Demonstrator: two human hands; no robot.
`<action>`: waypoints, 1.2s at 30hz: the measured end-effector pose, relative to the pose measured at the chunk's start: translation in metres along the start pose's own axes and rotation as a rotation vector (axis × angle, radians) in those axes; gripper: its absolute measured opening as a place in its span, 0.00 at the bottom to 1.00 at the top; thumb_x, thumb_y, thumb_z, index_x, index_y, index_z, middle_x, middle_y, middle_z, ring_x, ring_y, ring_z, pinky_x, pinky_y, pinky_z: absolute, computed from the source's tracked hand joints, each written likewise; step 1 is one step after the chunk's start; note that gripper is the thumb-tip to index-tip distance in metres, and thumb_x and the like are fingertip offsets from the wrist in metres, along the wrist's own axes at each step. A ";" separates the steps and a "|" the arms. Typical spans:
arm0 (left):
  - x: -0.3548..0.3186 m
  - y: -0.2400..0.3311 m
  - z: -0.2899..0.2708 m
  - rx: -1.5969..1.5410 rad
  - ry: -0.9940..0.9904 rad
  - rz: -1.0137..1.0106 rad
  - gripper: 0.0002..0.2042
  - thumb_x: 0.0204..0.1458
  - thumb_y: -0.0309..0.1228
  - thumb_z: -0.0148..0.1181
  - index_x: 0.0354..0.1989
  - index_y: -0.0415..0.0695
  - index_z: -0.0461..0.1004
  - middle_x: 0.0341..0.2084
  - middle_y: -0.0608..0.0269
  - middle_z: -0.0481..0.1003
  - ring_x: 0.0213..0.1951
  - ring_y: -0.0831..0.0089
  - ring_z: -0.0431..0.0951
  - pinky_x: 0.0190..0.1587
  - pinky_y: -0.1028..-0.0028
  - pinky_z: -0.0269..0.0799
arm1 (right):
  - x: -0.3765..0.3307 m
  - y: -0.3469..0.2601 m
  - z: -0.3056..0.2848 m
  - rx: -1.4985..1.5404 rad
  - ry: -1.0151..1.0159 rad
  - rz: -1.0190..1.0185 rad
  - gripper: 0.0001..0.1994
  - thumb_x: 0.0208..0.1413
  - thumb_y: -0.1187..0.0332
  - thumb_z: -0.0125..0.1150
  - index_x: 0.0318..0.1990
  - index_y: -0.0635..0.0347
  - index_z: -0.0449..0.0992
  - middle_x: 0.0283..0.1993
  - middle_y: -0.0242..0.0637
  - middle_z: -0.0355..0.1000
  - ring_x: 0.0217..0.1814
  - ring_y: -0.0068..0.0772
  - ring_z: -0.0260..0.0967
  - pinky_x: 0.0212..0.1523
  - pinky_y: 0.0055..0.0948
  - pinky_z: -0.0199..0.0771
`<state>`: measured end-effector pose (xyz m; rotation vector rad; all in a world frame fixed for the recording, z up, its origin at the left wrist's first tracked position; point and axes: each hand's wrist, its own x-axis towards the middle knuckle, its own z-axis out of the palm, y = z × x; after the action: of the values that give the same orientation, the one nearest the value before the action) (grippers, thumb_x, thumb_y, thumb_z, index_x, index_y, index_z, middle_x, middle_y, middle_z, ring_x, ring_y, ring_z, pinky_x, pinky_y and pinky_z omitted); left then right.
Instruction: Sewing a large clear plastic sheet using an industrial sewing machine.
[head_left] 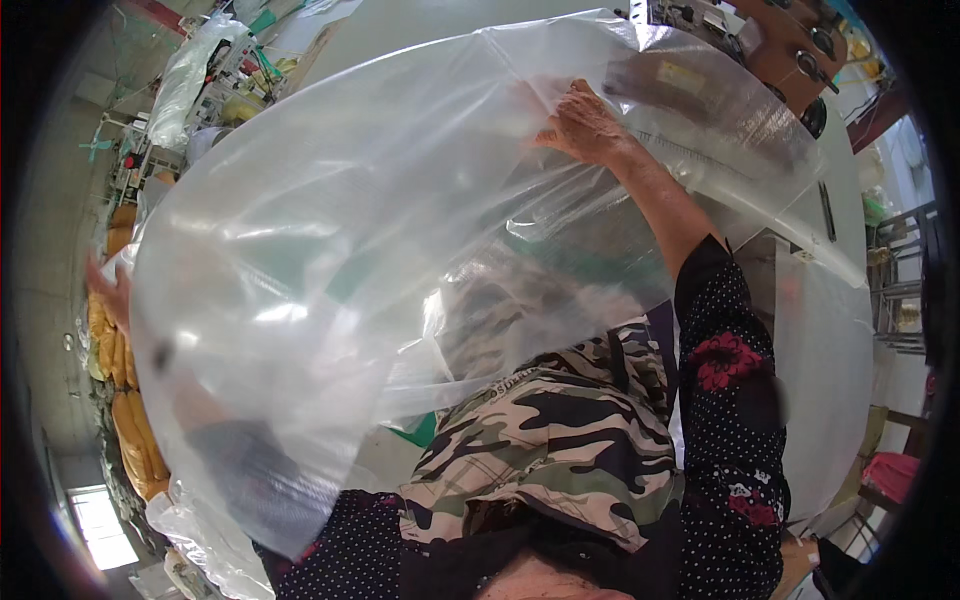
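A large clear plastic sheet [300, 230] billows up in front of me, with creases and bright glare across it. At its upper right part, my right hand [588, 125] is closed on the film, and some of its fingers show blurred through the plastic. Far to the left, my left hand [112, 292] reaches past the sheet's edge and appears closed on a white-looking fold of film. The sheet hides part of that hand, and my left forearm shows hazily through it.
Under the sheet lies a pale work table [420, 40]. A brown board [790, 50] with black fittings sits at the far right, near a dark slim tool [827, 210]. Yellow-orange bundles [138, 440] line the left side. A metal rack [900, 270] stands right.
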<state>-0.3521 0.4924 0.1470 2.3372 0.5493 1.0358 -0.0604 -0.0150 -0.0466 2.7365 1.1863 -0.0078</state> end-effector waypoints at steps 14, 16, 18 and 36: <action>-0.357 -0.027 0.207 0.035 -0.233 -0.168 0.50 0.38 0.34 0.74 0.67 0.36 0.47 0.66 0.43 0.49 0.68 0.49 0.48 0.69 0.57 0.42 | 0.015 0.014 0.033 0.222 0.526 -0.034 0.35 0.52 0.44 0.57 0.63 0.54 0.62 0.52 0.48 0.72 0.54 0.46 0.68 0.59 0.39 0.57; -0.392 -0.030 0.222 0.019 -0.309 -0.306 0.49 0.44 0.44 0.70 0.67 0.33 0.46 0.66 0.41 0.48 0.68 0.50 0.47 0.66 0.56 0.48 | 0.017 0.015 0.039 0.227 0.638 -0.076 0.34 0.53 0.44 0.56 0.63 0.53 0.62 0.54 0.46 0.71 0.55 0.45 0.68 0.57 0.38 0.58; -0.408 -0.055 0.239 -0.515 -0.236 -0.956 0.50 0.47 0.44 0.69 0.69 0.38 0.38 0.67 0.44 0.46 0.67 0.48 0.47 0.63 0.51 0.53 | 0.018 0.011 0.039 0.246 0.635 -0.096 0.34 0.54 0.44 0.56 0.63 0.53 0.61 0.56 0.44 0.70 0.56 0.44 0.67 0.57 0.38 0.58; -0.314 -0.145 0.155 -0.216 -0.526 -0.804 0.15 0.56 0.43 0.58 0.38 0.43 0.78 0.26 0.70 0.75 0.22 0.80 0.70 0.28 0.76 0.63 | 0.016 0.014 0.040 0.281 0.622 -0.047 0.30 0.54 0.47 0.58 0.58 0.59 0.69 0.61 0.41 0.67 0.66 0.40 0.59 0.65 0.38 0.53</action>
<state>-0.4514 0.3876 -0.2035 1.8042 0.9748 0.0952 -0.0367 -0.0192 -0.0854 3.0594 1.4823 0.7785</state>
